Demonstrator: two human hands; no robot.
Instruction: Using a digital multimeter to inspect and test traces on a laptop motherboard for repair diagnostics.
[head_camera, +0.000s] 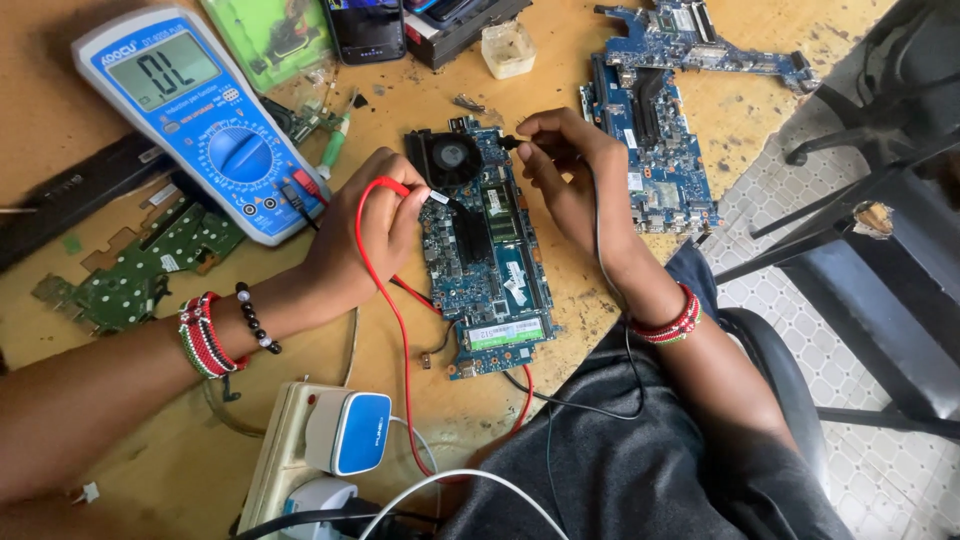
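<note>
A blue digital multimeter (205, 120) lies tilted at the far left of the wooden worktop (380, 110), above a loose green circuit board (150, 265), with a white power strip (300, 450) and its blue-faced plug-in adapter (350, 430) near the front edge. The left hand (365, 225), wrist ringed with beaded bracelets, is closed around the red test probe (425, 195), whose red lead (385, 300) loops down across the worktop; the tip rests beside the black cooling fan (455, 160) on the blue laptop motherboard (490, 260) lying at the centre of the worktop, just in front of the person. The right hand (565, 165) pinches the black test probe (510, 143) between fingertips at the board's upper edge, its thin black lead trailing down to the lap. A second bare motherboard (655, 130) sits just to the right, and a black chair (880, 250) stands beyond the worktop. The step in hand appears to be a meter check across two points on the board; the next move likely calls for holding both tips steady while the display is read, then shifting one probe to a neighbouring point without bridging components.
</note>
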